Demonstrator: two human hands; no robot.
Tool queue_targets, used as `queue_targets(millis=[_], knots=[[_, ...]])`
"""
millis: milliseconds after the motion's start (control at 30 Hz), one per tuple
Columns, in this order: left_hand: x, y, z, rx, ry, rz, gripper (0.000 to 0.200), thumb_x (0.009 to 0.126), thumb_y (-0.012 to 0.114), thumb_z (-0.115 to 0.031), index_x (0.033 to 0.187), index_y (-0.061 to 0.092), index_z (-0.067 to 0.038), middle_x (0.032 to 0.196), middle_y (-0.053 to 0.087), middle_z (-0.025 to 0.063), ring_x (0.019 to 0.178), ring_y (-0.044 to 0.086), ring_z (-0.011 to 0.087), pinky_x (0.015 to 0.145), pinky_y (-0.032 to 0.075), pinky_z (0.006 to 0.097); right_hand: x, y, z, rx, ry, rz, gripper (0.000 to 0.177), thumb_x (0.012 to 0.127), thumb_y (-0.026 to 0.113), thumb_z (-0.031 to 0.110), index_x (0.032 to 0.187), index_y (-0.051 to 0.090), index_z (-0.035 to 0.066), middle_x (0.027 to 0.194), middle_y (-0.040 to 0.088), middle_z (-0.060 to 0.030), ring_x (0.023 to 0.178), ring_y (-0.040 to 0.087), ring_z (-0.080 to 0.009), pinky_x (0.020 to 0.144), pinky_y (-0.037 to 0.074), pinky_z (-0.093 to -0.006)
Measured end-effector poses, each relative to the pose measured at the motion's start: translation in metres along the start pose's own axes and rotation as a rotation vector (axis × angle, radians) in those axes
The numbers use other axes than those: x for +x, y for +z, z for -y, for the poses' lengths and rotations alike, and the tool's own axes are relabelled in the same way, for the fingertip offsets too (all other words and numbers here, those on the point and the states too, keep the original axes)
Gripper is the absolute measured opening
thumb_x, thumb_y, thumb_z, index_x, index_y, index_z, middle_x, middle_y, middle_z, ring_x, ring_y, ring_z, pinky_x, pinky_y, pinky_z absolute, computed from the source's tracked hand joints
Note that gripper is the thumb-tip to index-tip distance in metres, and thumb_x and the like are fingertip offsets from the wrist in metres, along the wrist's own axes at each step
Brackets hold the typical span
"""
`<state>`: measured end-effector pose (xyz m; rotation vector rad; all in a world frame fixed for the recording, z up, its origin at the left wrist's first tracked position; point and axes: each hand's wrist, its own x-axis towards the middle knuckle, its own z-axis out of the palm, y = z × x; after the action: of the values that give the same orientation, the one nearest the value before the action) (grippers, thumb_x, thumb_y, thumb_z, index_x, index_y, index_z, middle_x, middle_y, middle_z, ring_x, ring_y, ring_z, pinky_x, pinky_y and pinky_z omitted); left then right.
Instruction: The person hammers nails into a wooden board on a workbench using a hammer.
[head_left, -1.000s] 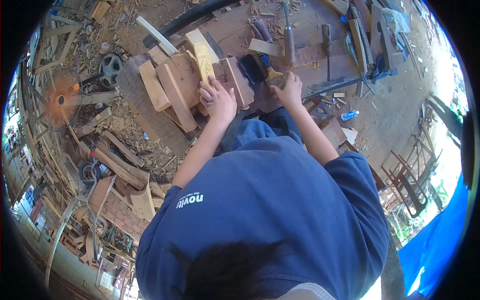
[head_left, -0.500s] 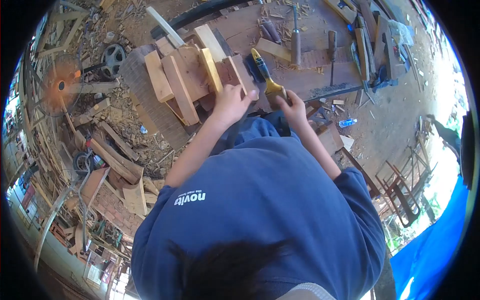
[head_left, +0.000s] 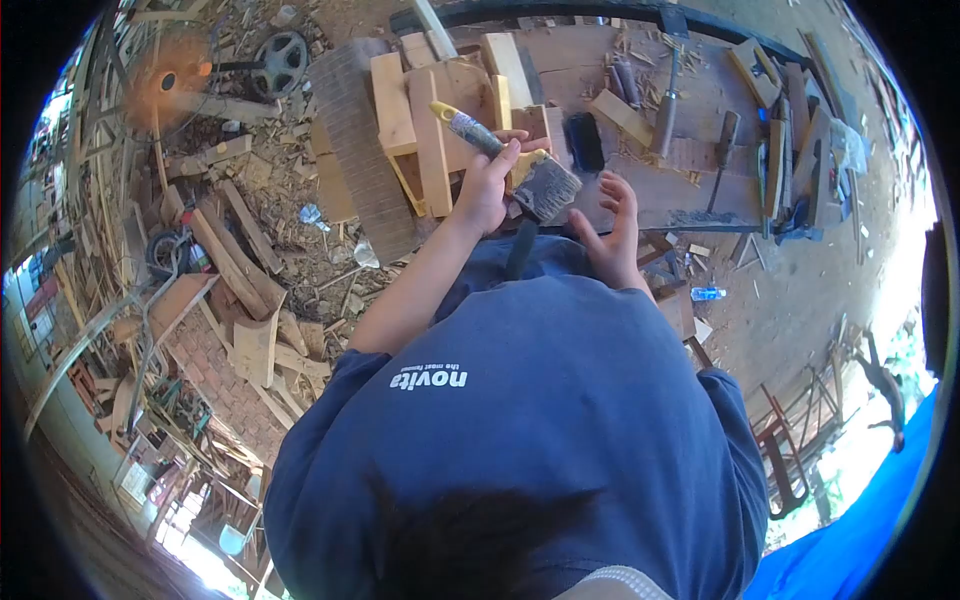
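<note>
My left hand (head_left: 487, 193) is closed around a paintbrush (head_left: 549, 188) with a yellow and dark handle. Its wide bristles point right, toward my other hand, while the handle tip reaches up and left over the wood. To the right of the bristles, my right hand (head_left: 615, 232) is held open, fingers apart and slightly bent, holding nothing. Just beyond my left hand stands a group of pale wooden blocks (head_left: 432, 140). A flat black object (head_left: 585, 142), like a phone, lies on the bench (head_left: 560, 60) beyond the brush.
Two chisel-like tools (head_left: 664, 125) with round handles lie farther right on the bench, near a loose wood strip (head_left: 621, 118). Wood offcuts (head_left: 775, 165) are stacked at its right end. An orange fan (head_left: 168, 82) and a spoked wheel (head_left: 279, 65) stand left, among scrap wood.
The paintbrush has passed from my right hand to my left, its bristles now pointing right. My right hand has opened. The view has shifted, so the bench appears farther right.
</note>
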<state>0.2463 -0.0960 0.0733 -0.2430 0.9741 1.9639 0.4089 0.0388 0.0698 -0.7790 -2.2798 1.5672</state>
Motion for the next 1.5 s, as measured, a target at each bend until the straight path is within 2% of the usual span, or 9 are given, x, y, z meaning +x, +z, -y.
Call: queue_targets(millis=[133, 333, 467, 600, 667, 933, 1100, 1300, 1500], knots=[[-0.013, -0.005, -0.011, 0.051, 0.034, -0.026, 0.021, 0.103, 0.047, -0.02, 0.118, 0.046, -0.006, 0.12, 0.064, 0.0209, 0.102, 0.066, 0.0228, 0.088, 0.056, 0.0346, 0.01, 0.019, 0.009, 0.346, 0.279, 0.183, 0.045, 0.089, 0.071, 0.015, 0.125, 0.047, 0.001, 0.109, 0.063, -0.0095, 0.096, 0.061, -0.0155, 0.085, 0.05, -0.0301], [-0.024, -0.016, -0.009, -0.018, 0.026, -0.094, 0.019, 0.104, 0.045, -0.021, 0.115, 0.045, -0.005, 0.119, 0.062, 0.0236, 0.107, 0.065, 0.0317, 0.09, 0.056, 0.042, 0.015, 0.036, 0.019, 0.6, 0.542, 0.414, 0.029, 0.098, 0.06, 0.017, 0.12, 0.058, -0.004, 0.102, 0.067, -0.0045, 0.091, 0.061, -0.0096, 0.083, 0.049, -0.0265], [-0.027, -0.024, -0.009, -0.169, -0.035, -0.187, 0.022, 0.104, 0.043, -0.025, 0.113, 0.041, -0.005, 0.116, 0.062, 0.0245, 0.108, 0.063, 0.0373, 0.089, 0.056, 0.052, 0.01, 0.051, 0.001, 0.728, 0.478, 0.383, 0.026, 0.103, 0.051, 0.014, 0.118, 0.061, -0.004, 0.104, 0.068, -0.005, 0.093, 0.059, -0.0082, 0.086, 0.047, -0.0254], [-0.029, -0.042, -0.005, -0.354, -0.187, -0.177, 0.026, 0.104, 0.041, -0.026, 0.113, 0.044, -0.001, 0.115, 0.063, 0.0237, 0.107, 0.064, 0.0372, 0.089, 0.055, 0.0512, 0.01, 0.052, 0.012, 0.569, 0.337, 0.466, 0.028, 0.104, 0.047, 0.016, 0.121, 0.059, -0.004, 0.103, 0.066, -0.003, 0.096, 0.058, -0.0096, 0.089, 0.046, -0.0261], [-0.035, -0.04, -0.009, -0.23, -0.186, -0.23, 0.047, 0.105, 0.032, -0.035, 0.117, 0.059, 0.002, 0.117, 0.063, 0.0224, 0.107, 0.064, 0.0305, 0.093, 0.053, 0.0466, 0.009, 0.051, 0.019, 0.654, 0.364, 0.53, 0.029, 0.104, 0.048, 0.016, 0.123, 0.057, -0.003, 0.106, 0.065, -0.0032, 0.098, 0.058, -0.0102, 0.09, 0.045, -0.0268], [-0.04, -0.033, -0.007, -0.148, 0.079, -0.358, 0.044, 0.105, 0.033, -0.032, 0.117, 0.051, 0.006, 0.107, 0.064, 0.0216, 0.1, 0.065, 0.0347, 0.087, 0.057, 0.0489, 0.011, 0.058, 0.04, 0.542, 0.416, 0.668, 0.04, 0.099, 0.059, 0.019, 0.132, 0.051, -0.003, 0.123, 0.061, -0.0082, 0.117, 0.053, -0.0151, 0.102, 0.041, -0.0326], [-0.044, -0.008, -0.014, -0.11, 0.136, -0.377, 0.042, 0.105, 0.035, -0.032, 0.121, 0.043, 0.006, 0.107, 0.064, 0.0214, 0.099, 0.066, 0.0347, 0.085, 0.058, 0.0489, 0.006, 0.059, 0.023, 0.628, 0.428, 0.621, 0.034, 0.099, 0.056, 0.012, 0.13, 0.053, -0.002, 0.122, 0.062, -0.0077, 0.114, 0.054, -0.0148, 0.101, 0.042, -0.0323], [-0.046, -0.019, -0.018, -0.194, -0.06, -0.181, 0.034, 0.106, 0.032, -0.026, 0.117, 0.042, 0.004, 0.103, 0.066, 0.022, 0.092, 0.069, 0.0345, 0.08, 0.06, 0.0463, 0.006, 0.055, 0.027, 0.434, 0.245, 0.596, 0.028, 0.097, 0.05, -0.002, 0.124, 0.058, -0.003, 0.113, 0.066, -0.0075, 0.109, 0.058, -0.0155, 0.099, 0.045, -0.0313], [-0.038, -0.013, -0.028, 0.02, 0.141, -0.199, 0.022, 0.105, 0.04, -0.022, 0.115, 0.036, -0.003, 0.105, 0.066, 0.0235, 0.093, 0.068, 0.0326, 0.082, 0.059, 0.0413, 0.013, 0.04, 0.034, 0.409, 0.266, 0.518, 0.024, 0.098, 0.047, 0.001, 0.118, 0.059, -0.001, 0.102, 0.067, -0.0091, 0.099, 0.061, -0.0177, 0.091, 0.049, -0.0323]])
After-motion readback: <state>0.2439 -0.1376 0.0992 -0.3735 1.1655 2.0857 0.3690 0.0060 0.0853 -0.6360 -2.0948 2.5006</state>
